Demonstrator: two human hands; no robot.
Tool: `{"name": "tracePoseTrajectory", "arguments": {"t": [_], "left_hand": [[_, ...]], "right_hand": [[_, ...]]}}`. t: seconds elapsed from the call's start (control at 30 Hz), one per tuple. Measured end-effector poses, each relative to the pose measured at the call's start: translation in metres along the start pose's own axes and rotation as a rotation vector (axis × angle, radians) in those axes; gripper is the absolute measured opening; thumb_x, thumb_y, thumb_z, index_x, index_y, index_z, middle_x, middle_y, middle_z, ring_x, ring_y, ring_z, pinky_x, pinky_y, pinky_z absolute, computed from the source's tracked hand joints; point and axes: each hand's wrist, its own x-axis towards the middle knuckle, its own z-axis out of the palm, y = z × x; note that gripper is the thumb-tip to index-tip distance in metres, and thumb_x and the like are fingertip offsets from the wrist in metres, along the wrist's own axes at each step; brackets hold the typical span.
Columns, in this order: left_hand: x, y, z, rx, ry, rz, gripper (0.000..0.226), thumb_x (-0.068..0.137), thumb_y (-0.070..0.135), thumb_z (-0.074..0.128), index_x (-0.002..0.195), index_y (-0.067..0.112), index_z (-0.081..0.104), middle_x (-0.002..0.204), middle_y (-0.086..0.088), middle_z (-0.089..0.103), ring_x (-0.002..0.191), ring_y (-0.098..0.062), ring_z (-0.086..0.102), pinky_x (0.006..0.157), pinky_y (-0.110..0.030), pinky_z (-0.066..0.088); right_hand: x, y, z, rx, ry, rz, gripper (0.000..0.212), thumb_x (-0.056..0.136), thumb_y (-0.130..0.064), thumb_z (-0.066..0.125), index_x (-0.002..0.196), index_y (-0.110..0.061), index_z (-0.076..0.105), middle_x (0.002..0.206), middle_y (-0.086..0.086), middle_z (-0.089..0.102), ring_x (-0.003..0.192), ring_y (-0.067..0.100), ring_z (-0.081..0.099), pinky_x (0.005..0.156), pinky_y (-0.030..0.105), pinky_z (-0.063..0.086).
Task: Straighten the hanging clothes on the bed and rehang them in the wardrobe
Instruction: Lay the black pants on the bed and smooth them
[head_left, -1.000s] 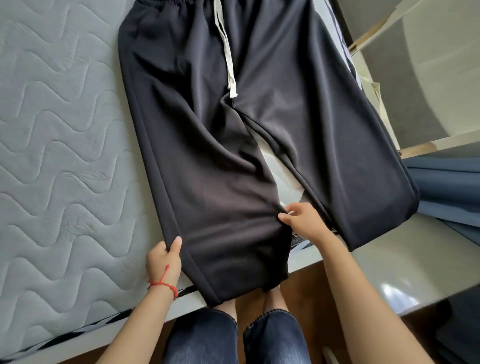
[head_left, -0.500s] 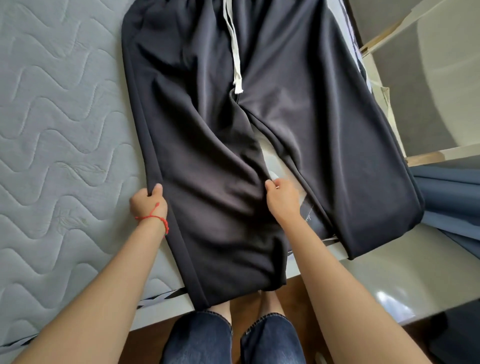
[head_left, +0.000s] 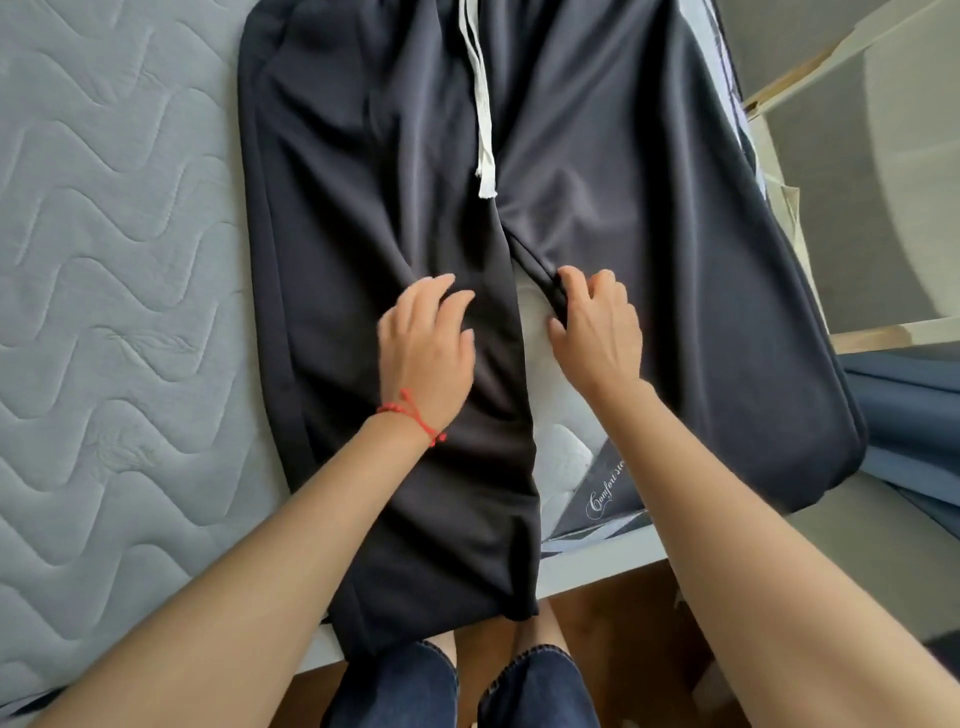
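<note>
Both hands, left hand (head_left: 426, 353) flat, right hand (head_left: 597, 332) seemingly pinching trousers (head_left: 363, 208)

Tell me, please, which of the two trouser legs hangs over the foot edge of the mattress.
The leg under the left hand hangs past the mattress edge; the other leg ends at the side.

Bare quilted mattress (head_left: 104, 312) lies open left of the dark trousers (head_left: 374, 218); on the right, a pale wooden frame (head_left: 883, 332) crowds the bed's edge.

smooth dark cloth trousers (head_left: 415, 171) with slight sheen — quilted matt fabric mattress (head_left: 104, 260).
</note>
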Motion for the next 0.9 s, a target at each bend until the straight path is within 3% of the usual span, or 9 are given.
{"name": "tracePoseTrajectory", "arguments": {"t": [0.1,0.27,0.37,0.47,0.57,0.63,0.73,0.8,0.9], "left_hand": [[0.027,0.008,0.022,0.071,-0.27,0.011,0.053,0.09,0.027,0.048,0.141,0.016,0.034,0.151,-0.004,0.031,0.142,-0.021,0.023,0.111,-0.042,0.021],[0.043,0.001,0.036,0.135,-0.492,0.119,0.059,0.094,0.031,0.043,0.146,0.024,0.018,0.158,0.006,0.006,0.146,-0.014,0.002,0.116,-0.045,0.003],[0.038,0.013,0.031,-0.04,-0.363,0.033,0.049,0.092,0.024,0.046,0.14,0.018,0.036,0.154,0.0,0.026,0.144,-0.018,0.017,0.114,-0.042,0.013],[0.017,0.045,0.031,-0.211,-0.073,-0.117,0.027,0.088,0.016,0.051,0.11,0.006,0.062,0.117,-0.017,0.06,0.112,-0.034,0.052,0.092,-0.04,0.036],[0.0,0.085,0.045,-0.475,-0.266,-0.404,0.025,0.089,0.026,0.053,0.096,0.005,0.065,0.097,-0.018,0.069,0.098,-0.035,0.061,0.083,-0.033,0.038],[-0.003,0.103,0.059,-0.629,-0.444,-0.651,0.033,0.086,0.038,0.058,0.087,0.005,0.063,0.097,-0.019,0.07,0.099,-0.035,0.063,0.087,-0.033,0.047],[0.004,0.113,0.08,-0.917,-0.465,-0.922,0.036,0.082,0.035,0.065,0.063,0.009,0.048,0.092,-0.027,0.066,0.096,-0.04,0.065,0.087,-0.049,0.053],[0.009,0.117,0.088,-1.036,-0.463,-1.028,0.035,0.085,0.027,0.063,0.06,0.009,0.045,0.088,-0.02,0.061,0.092,-0.036,0.065,0.084,-0.047,0.054],[0.011,0.12,0.091,-1.069,-0.424,-1.069,0.033,0.09,0.015,0.055,0.061,0.007,0.042,0.094,-0.02,0.057,0.094,-0.038,0.063,0.085,-0.052,0.052]], "right_hand": [[0.006,0.021,0.007,-0.106,-0.04,-0.097,0.041,0.088,-0.007,0.039,0.128,-0.014,0.043,0.104,0.017,0.052,0.089,0.037,0.055,0.061,0.035,0.033],[0.004,0.064,-0.007,0.028,0.006,0.17,0.042,0.085,-0.007,0.043,0.126,-0.014,0.048,0.107,0.02,0.053,0.091,0.042,0.055,0.065,0.039,0.038],[-0.009,0.055,-0.005,0.159,-0.05,0.078,0.047,0.081,-0.009,0.048,0.128,-0.019,0.049,0.111,0.015,0.058,0.1,0.038,0.056,0.076,0.041,0.044],[-0.019,0.039,-0.003,0.552,-0.027,0.06,0.044,0.08,-0.008,0.052,0.123,-0.018,0.055,0.089,-0.004,0.065,0.085,0.019,0.058,0.076,0.029,0.044],[-0.024,0.042,-0.012,0.748,0.085,0.053,0.033,0.082,-0.015,0.06,0.115,-0.019,0.061,0.071,-0.013,0.056,0.068,0.006,0.053,0.071,0.021,0.044],[-0.026,0.065,-0.021,0.747,0.253,0.13,0.029,0.082,-0.02,0.06,0.11,-0.019,0.064,0.082,-0.008,0.06,0.076,0.007,0.058,0.076,0.02,0.045],[-0.03,0.125,-0.031,0.59,0.378,0.392,0.032,0.085,-0.021,0.053,0.115,-0.017,0.061,0.105,0.002,0.061,0.101,0.02,0.056,0.091,0.028,0.038],[-0.036,0.163,-0.031,0.396,0.286,0.519,0.038,0.088,-0.021,0.051,0.126,-0.014,0.054,0.126,0.009,0.054,0.12,0.028,0.045,0.101,0.037,0.031],[-0.049,0.195,-0.022,0.236,0.098,0.523,0.049,0.091,-0.026,0.051,0.137,-0.014,0.041,0.142,0.011,0.04,0.13,0.031,0.034,0.106,0.045,0.027]]}}
